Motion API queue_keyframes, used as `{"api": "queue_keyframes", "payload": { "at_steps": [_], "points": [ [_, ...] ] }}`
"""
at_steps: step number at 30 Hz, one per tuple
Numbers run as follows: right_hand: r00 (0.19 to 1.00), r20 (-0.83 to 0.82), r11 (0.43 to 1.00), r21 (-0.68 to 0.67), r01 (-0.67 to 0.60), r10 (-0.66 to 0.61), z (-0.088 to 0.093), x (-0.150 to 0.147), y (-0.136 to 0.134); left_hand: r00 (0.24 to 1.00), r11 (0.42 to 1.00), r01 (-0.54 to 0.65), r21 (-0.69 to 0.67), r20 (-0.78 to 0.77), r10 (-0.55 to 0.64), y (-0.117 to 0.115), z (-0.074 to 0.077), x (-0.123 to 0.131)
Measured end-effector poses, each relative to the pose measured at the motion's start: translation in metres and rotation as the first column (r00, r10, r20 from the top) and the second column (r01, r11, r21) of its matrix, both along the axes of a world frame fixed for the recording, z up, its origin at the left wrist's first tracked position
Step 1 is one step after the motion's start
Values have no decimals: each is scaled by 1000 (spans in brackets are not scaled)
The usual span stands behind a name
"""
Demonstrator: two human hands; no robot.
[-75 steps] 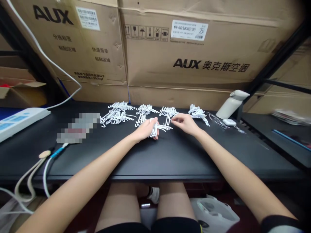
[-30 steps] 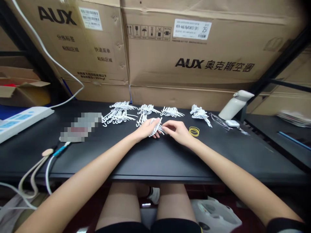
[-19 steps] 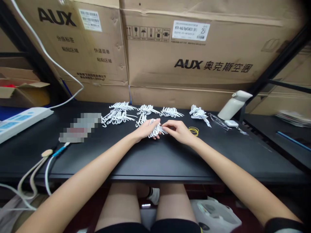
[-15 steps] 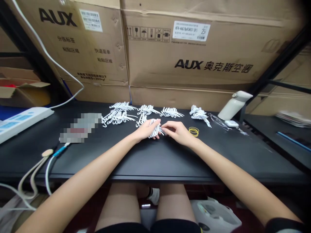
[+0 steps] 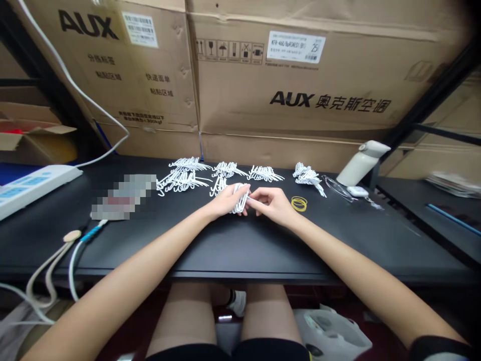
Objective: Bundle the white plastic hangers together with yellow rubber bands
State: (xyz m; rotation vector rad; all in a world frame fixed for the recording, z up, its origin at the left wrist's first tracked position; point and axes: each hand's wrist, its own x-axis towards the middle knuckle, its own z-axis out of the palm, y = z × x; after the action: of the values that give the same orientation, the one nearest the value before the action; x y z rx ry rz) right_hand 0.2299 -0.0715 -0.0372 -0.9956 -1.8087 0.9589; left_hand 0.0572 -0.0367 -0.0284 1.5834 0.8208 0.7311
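Note:
My left hand (image 5: pixel 224 201) is closed around a bundle of white hooks (image 5: pixel 240 197), the thumb lying across the top. From the right, my right hand (image 5: pixel 273 203) meets the bundle with thumb and fingers pinched at its ends; the fingertips are partly hidden. Behind my hands lie several piles of white hooks: a large pile (image 5: pixel 186 175) at the left, a smaller pile (image 5: pixel 225 169) in the middle, another pile (image 5: pixel 265 173) beside it, and one more (image 5: pixel 310 176) to the right. Yellow rubber bands (image 5: pixel 299 203) rest just right of my right hand.
Large cardboard boxes (image 5: pixel 240 100) wall off the back of the black table (image 5: pixel 233 250). At the right stand a white bottle (image 5: pixel 363 163), glasses (image 5: pixel 338 188) and a small white case (image 5: pixel 357 191). At the left are a power strip (image 5: pixel 37 188) and a cable (image 5: pixel 74 271).
My right fingers have shifted slightly left and curled closer against the end of the hook bundle. My left hand keeps its hold; the piles have not moved.

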Motion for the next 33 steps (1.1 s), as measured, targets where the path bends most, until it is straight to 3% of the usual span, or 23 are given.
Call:
{"api": "queue_keyframes", "payload": {
  "at_steps": [5,14,25,30,33],
  "points": [
    [999,-25,999,-24,-32,31,1,1,2,997,996,70,-53,28,-69,1,-2,-3],
    [994,-80,987,-138,-85,75,8,-2,1,997,996,80,-35,-2,-80,0,0,-5],
    [998,-16,998,-1,-68,68,10,3,2,994,986,107,-127,24,-104,0,0,-5],
    [988,-124,995,-17,95,-96,4,9,24,991,974,130,-184,-15,-135,-3,0,-6],
    [996,13,995,-43,92,-91,-8,7,45,986,974,151,-166,-51,-162,-3,1,-7]
  ]
}}
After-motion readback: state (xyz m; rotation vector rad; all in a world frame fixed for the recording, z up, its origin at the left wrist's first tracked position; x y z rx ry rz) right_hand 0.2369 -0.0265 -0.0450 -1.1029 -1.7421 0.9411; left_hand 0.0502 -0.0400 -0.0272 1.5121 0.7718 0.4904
